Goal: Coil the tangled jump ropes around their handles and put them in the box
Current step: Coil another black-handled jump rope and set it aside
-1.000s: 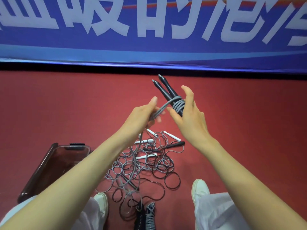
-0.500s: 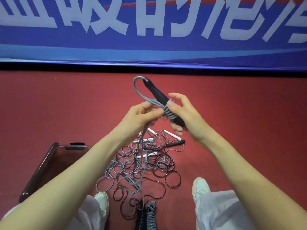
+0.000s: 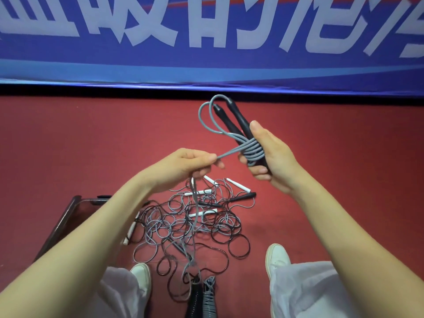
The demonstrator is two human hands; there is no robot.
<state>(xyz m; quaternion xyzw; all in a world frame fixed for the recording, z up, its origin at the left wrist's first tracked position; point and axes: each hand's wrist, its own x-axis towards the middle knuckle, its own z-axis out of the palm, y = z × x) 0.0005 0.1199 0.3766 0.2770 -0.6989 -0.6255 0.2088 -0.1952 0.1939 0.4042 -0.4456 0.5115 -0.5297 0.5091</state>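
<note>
Far left, floor level: dark translucent plastic box (image 3: 68, 216), partly hidden behind the left forearm. It stands on the red floor (image 3: 91, 145). Contents cannot be made out.

Left hand (image 3: 190, 167): thumb and forefinger pinch a grey jump rope (image 3: 229, 152), other fingers curled beneath. From the pinch one run goes taut up and right to the handles. Another run hangs down into the heap.

Centre, on the floor between the feet: tangled heap of thin grey and black ropes (image 3: 195, 226), loops overlapping. Slim white plastic handles lie in it, one (image 3: 130, 232) at the left edge just beside the box, others near the far side. A loose black handle (image 3: 243, 197) lies at the far right edge of the heap. At the bottom of the frame are two wound bundles side by side, one black (image 3: 195, 301), one grey (image 3: 210, 304).

Right of centre, raised above the floor: pair of slim black handles (image 3: 238, 120) held together, tilted up and to the left. The grey rope is wound several turns round their lower part, forming the wraps (image 3: 253, 150). Two loose loops arch from the handle tips back to the wraps.

Right hand (image 3: 270, 157): fingers curled round the handles at and below the wraps, thumb laid along the shaft.

Below: white shoes (image 3: 141, 274), (image 3: 276, 255) and pale trousers. Behind: blue banner with white characters (image 3: 206, 42).
</note>
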